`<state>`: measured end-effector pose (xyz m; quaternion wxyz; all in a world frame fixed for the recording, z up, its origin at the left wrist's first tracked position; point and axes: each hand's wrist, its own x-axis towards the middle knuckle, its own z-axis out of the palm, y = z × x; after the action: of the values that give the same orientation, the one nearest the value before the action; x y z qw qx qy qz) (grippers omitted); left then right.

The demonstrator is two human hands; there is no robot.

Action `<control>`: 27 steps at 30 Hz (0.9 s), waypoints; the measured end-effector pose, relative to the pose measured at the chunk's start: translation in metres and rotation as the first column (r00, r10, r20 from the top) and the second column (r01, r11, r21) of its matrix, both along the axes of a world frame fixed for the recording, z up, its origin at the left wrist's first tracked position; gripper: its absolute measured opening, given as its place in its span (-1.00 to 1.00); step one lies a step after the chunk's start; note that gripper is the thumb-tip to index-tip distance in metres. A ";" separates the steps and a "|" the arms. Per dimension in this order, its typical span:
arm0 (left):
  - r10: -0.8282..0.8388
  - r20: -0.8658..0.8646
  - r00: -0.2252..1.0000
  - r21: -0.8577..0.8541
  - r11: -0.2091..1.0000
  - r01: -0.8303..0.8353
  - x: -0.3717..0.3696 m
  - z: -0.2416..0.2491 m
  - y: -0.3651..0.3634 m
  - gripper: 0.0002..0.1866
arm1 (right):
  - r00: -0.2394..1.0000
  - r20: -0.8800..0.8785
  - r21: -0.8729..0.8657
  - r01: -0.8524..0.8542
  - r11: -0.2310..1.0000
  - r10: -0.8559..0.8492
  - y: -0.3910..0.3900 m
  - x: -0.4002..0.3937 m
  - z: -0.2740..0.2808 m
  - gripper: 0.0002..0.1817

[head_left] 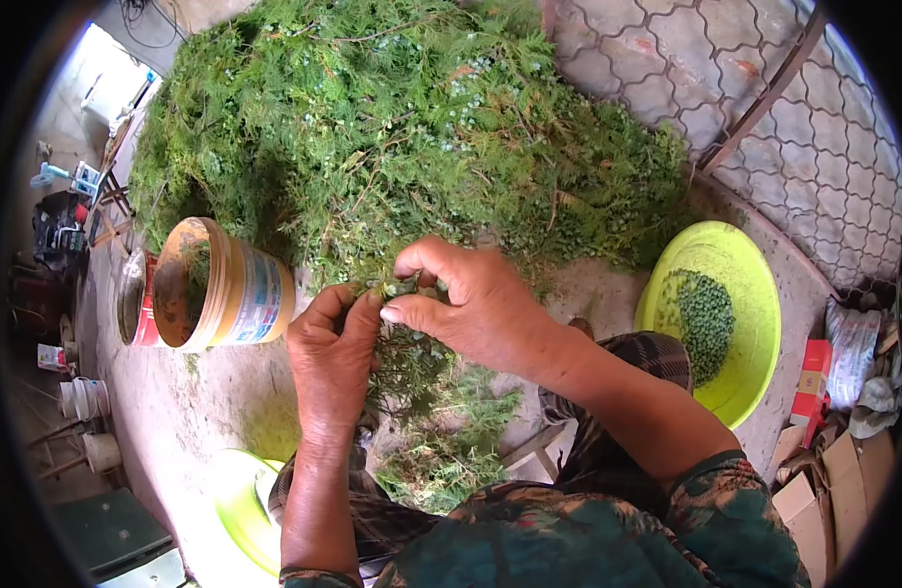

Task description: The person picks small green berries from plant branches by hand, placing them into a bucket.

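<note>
My left hand (335,338) is closed in a pinch on a leafy evergreen sprig (410,365), which hangs down between my hands. My right hand (476,304) meets it at the sprig's top, thumb and forefinger curled around small green cones or berries that its fingers partly hide. Just beyond my hands rises a big heap of cut evergreen branches (373,127), dotted with pale bluish-green cones. To the right, a lime-green basin (762,338) holds a pile of loose green cones (708,318). Loose sprigs (451,441) lie on the floor below my hands.
Left of my hands stand a yellowish bucket (245,299) and a red-and-white one (137,299). Another lime-green basin (237,519) is at lower left. A metal mesh panel (765,127) borders the upper right. Cardboard (853,480) and a red box (812,382) lie at far right.
</note>
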<state>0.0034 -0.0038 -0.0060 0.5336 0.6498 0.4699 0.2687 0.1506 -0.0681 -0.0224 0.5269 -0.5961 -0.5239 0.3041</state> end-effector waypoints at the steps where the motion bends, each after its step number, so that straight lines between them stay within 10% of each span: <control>1: 0.000 -0.005 1.000 0.032 0.999 0.001 0.001 -0.001 -0.002 -0.84 | 1.000 0.000 -0.001 0.001 1.000 -0.001 0.002 0.000 -0.005 -0.77; 4: 0.022 -0.020 1.000 0.092 0.996 -0.020 0.002 -0.003 -0.001 -0.85 | 0.999 0.029 0.153 0.032 0.988 -0.037 0.005 0.004 -0.008 -0.81; 6: 0.049 -0.030 0.998 0.120 0.992 -0.045 -0.002 -0.001 0.003 -0.86 | 0.596 -0.803 -0.056 -0.046 0.997 -0.017 -0.005 0.026 0.021 -0.84; 9: 0.021 0.124 0.992 -0.102 0.995 -0.008 -0.007 0.004 0.008 -0.90 | 0.298 -0.952 0.062 -0.020 0.998 0.066 -0.005 0.051 0.012 -0.83; 12: -0.027 0.248 0.968 -0.195 0.978 0.077 -0.007 0.005 0.006 -0.92 | 0.293 -0.953 0.022 -0.201 0.979 0.081 -0.008 0.037 0.008 -0.82; 19: -0.028 0.259 0.965 -0.226 0.970 0.089 -0.008 0.008 0.006 -0.91 | 0.813 -0.573 -0.246 -0.294 0.924 0.106 -0.007 0.017 0.014 -0.57; 27: -0.043 0.228 0.973 -0.213 0.973 0.093 -0.006 0.005 0.004 -0.88 | 0.813 -0.564 -0.212 -0.312 0.926 0.145 -0.003 0.013 0.003 -0.75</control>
<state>-0.0028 0.0003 -0.0006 0.6610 0.5676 0.4120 0.2667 0.1640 -0.0714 -0.0193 0.5168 -0.4901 -0.3719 0.5954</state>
